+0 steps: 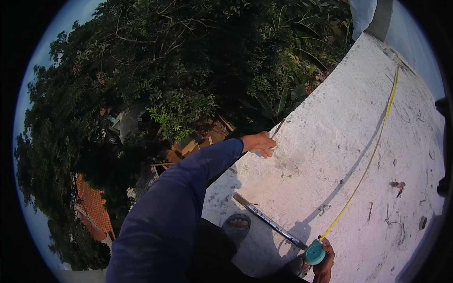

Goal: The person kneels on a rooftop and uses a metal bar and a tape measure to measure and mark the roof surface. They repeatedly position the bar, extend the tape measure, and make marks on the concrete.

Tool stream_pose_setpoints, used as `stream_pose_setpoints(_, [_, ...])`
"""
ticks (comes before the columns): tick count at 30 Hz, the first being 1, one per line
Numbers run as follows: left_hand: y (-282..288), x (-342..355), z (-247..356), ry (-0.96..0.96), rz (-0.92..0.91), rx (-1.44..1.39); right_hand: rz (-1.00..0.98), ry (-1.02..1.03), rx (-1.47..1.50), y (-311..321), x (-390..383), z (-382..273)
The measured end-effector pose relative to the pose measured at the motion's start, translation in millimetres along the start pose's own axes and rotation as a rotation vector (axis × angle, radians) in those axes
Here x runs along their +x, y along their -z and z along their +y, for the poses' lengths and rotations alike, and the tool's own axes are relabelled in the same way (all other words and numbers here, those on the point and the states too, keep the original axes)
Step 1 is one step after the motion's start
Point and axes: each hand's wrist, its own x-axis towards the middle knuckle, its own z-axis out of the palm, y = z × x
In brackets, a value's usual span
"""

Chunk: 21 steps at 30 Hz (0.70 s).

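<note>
My right hand (325,260) is closed around a round green tape measure (314,253) at the lower right. Its yellow tape (367,171) runs out in a long curve over the pale concrete slab (325,155) to the far right. Toward the slab's left edge my left hand (259,144) reaches out, its fingers curled. Something small and pale shows under them, too indistinct to name. Close beyond those fingers a thin dark rod (279,127) sticks out at the edge. Between my hands lies a long bar (271,220), shiny along its middle, by my sandalled feet.
The slab ends on the left in a drop toward trees (188,70) and an orange tiled roof (94,203) well below. A grey post (380,21) stands at the far right corner. Bits of debris (398,186) lie on the slab's right side.
</note>
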Motion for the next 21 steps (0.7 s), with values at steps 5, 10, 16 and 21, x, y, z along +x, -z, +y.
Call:
stream_pose_setpoints(5, [-2,5,0,0.008,0.030,0.071,-0.086,0.025,0.024,-6,8,-7])
stream_pose_setpoints(10, [0,15,-4,0.095,0.067,0.122,-0.122,0.031,-0.062,-18,10,-10])
stream_pose_setpoints(16, [13,26,-18,0.046,-0.014,0.034,-0.125,0.049,-0.301,-36,10,5])
stream_pose_setpoints(21, [19,40,-25,0.093,-0.016,0.069,-0.120,0.180,-0.714,-48,4,22])
